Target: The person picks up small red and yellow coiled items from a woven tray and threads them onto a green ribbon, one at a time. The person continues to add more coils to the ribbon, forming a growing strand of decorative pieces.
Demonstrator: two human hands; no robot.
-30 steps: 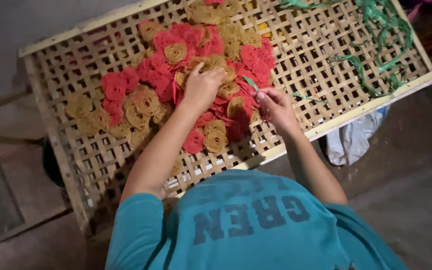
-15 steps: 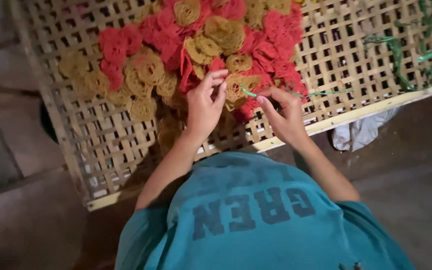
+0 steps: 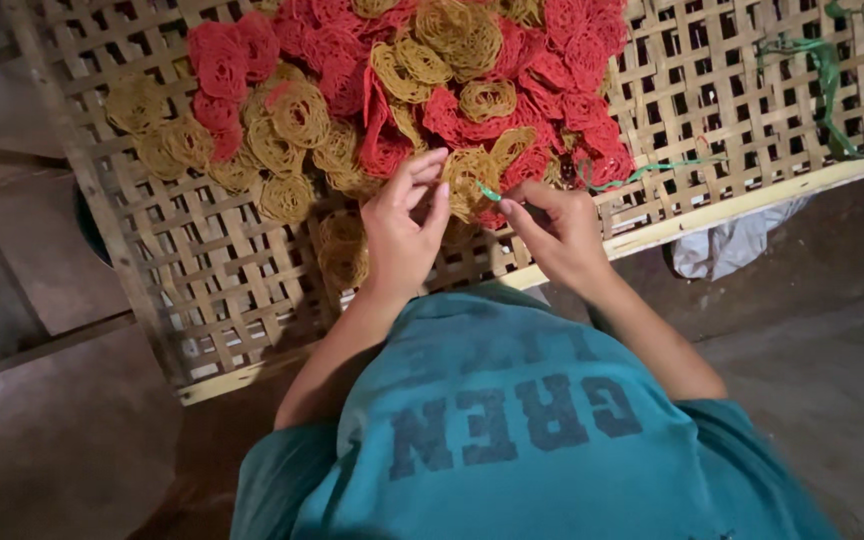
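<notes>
The right hand [image 3: 557, 235] has its grip pinched together on a green plastic string [image 3: 652, 172]; the left hand [image 3: 404, 235], fingers loosely apart, steadies a yellow noodle disc [image 3: 472, 180] at the near edge of the red and yellow pile [image 3: 422, 70] on the woven bamboo tray [image 3: 202, 290]. Gentle tension seems wise (the discs look brittle). The tray's near rim lies just beside both wrists; open lattice lies left of the pile.
</notes>
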